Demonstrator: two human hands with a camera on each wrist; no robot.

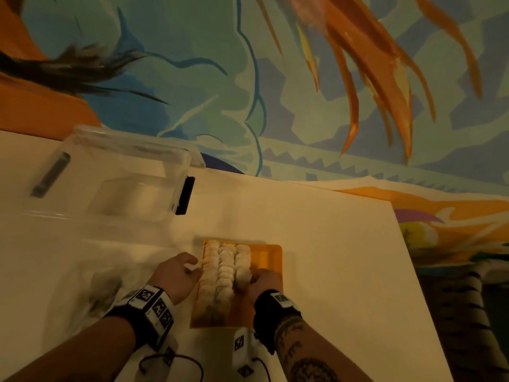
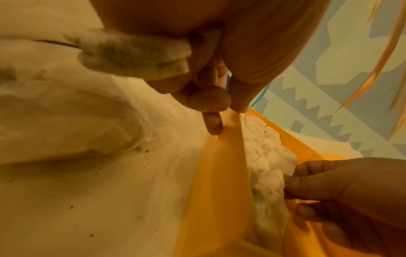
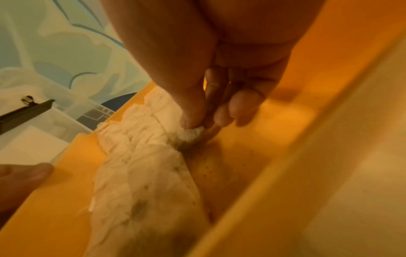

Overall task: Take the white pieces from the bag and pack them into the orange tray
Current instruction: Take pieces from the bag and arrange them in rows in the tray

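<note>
The orange tray (image 1: 268, 257) lies on the white table with three rows of white pieces (image 1: 225, 267) along its left side. My right hand (image 1: 257, 279) is inside the tray and pinches a white piece (image 3: 191, 133) between thumb and fingers at the near end of the right row. My left hand (image 1: 190, 271) is at the tray's left wall (image 2: 219, 173), thumb and forefinger touching its rim. Its outer fingers curl round another white piece (image 2: 136, 53). The crumpled clear bag (image 1: 91, 285) lies just left of that hand.
A clear plastic bin (image 1: 118, 186) with a black latch (image 1: 186, 195) stands at the back left. The table's right edge (image 1: 413, 271) runs diagonally, with a patterned floor beyond. Cables and a marker block (image 1: 242, 346) lie near the front edge.
</note>
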